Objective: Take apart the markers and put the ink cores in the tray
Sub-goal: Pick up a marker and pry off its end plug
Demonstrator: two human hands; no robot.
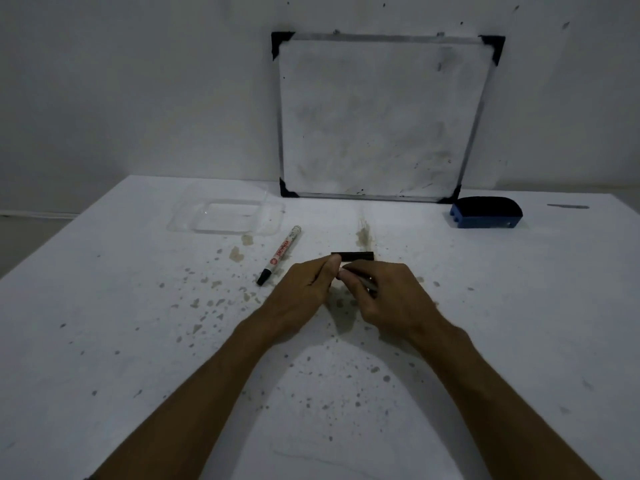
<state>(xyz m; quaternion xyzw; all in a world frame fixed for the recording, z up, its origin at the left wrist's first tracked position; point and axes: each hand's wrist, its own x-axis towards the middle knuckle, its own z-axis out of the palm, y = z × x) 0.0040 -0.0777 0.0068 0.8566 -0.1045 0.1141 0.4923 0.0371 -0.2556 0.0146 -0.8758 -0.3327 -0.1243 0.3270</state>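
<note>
My left hand [304, 289] and my right hand [384, 292] meet over the middle of the table, both gripping a marker [367, 284] that is mostly hidden between the fingers. Just behind them lies a short black piece [353, 256], flat on the table. A second marker [280, 255], white with red lettering and a black cap, lies diagonally to the left of my hands. The clear plastic tray [194, 226] sits at the back left; I see nothing inside it.
A small whiteboard [381, 119] leans against the wall at the back. A blue eraser [485, 213] sits at the back right. The white table [138, 341] is speckled with stains.
</note>
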